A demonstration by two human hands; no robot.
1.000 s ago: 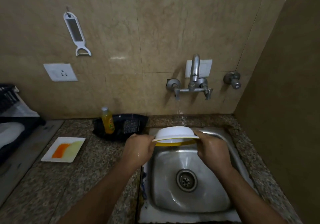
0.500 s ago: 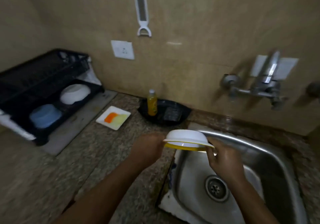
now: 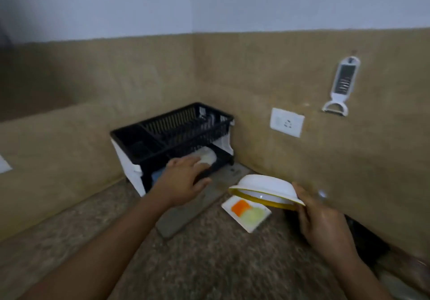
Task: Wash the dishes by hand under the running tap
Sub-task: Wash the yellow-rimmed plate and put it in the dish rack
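My right hand (image 3: 322, 220) grips the rim of an upside-down white bowl with a yellow rim (image 3: 267, 188), held tilted above the counter. My left hand (image 3: 183, 178) is stretched out with straight fingers at the lower shelf of the black two-tier dish rack (image 3: 172, 127) in the corner, its fingertips at a white bowl (image 3: 208, 156) lying there. A blue dish (image 3: 157, 175) shows partly behind my left wrist on the same shelf. The sink and tap are out of view.
A white square plate with orange and green sponges (image 3: 246, 212) lies on the granite counter (image 3: 209, 265) under the held bowl. A grey mat (image 3: 186, 213) lies under the rack. A wall socket (image 3: 287, 122) and a hanging white peeler-grater (image 3: 342, 85) are on the tiled wall.
The view has swung left from the sink to the rack. My left hand let go of the bowl and reached to the rack's lower shelf; my right hand carried the bowl leftward alone.
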